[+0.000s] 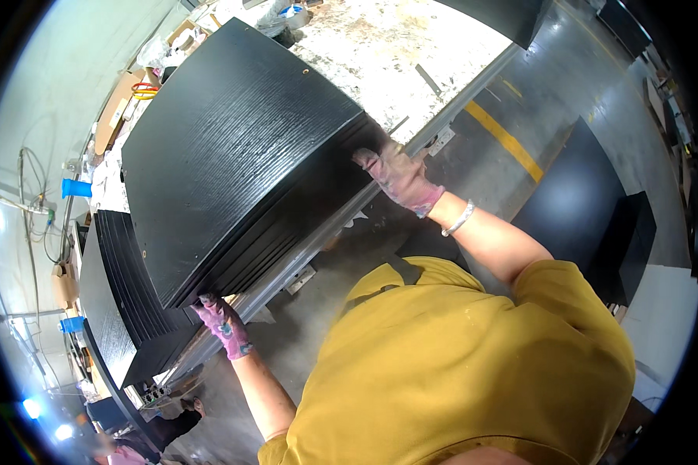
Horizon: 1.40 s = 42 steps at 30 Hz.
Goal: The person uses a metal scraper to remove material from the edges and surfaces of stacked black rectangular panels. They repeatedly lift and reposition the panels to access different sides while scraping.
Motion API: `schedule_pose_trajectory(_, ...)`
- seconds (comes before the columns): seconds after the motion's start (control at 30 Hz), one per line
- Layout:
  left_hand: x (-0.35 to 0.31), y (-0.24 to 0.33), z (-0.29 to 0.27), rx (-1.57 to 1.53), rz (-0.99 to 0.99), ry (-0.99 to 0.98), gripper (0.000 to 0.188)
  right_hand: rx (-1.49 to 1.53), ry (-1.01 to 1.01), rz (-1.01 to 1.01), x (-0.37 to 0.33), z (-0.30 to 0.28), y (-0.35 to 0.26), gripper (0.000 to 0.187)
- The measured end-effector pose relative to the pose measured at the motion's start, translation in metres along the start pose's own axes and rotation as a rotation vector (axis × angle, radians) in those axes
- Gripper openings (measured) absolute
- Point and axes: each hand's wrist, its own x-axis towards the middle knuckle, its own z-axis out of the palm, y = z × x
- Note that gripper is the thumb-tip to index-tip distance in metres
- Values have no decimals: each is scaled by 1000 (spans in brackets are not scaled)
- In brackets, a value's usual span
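At the near long side of a stack of flat, rectangular black panels with a glossy wood-grain face [240, 147], which lies along the near edge of a white, dark-speckled worktable [380, 46], both corners are touched: the left by a left hand in a patterned pink-purple glove [223, 325], the right by a right hand in a stained pinkish glove [402, 180]. How far the fingers are closed, and whether one panel or several are held, cannot be told, as the fingertips are partly hidden. If the corners were pushed unevenly, the panels could be slid askew; if pulled too far towards the body, they could be tipped over the table edge — and the top face could be scratched by grit between layers. Counted, two hands, two panel stacks on the table — the second, lower black stack [142, 298] standing just beyond the left end — and two bright-blue plastic cups [76, 188] are seen; the panels within each stack cannot be counted reliably.
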Motion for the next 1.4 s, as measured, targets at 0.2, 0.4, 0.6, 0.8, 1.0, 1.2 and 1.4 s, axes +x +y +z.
schedule_pose_trajectory(0.2,3,-16,-10,-34,117,-57,29,16,-392,279,-36,19,38,40)
schedule_pose_trajectory(0.4,36,37,-54,-413,369,-178,70,935,-505,501,4,-14,51,48)
schedule_pose_trajectory(0.6,41,43,-53,-509,361,-160,97,1315,-486,355,21,12,49,44)
schedule_pose_trajectory(0.8,30,46,-46,-635,340,-153,100,1186,-391,327,36,-7,-9,69)
schedule_pose_trajectory(1.0,28,56,-47,-609,334,-166,100,737,-339,126,45,-15,-14,75)
schedule_pose_trajectory(1.2,32,58,-49,-450,263,-143,91,680,-367,43,51,-22,-16,77)
schedule_pose_trajectory(1.4,33,53,-46,-354,479,-8,57,1275,-388,148,56,-16,-14,50)
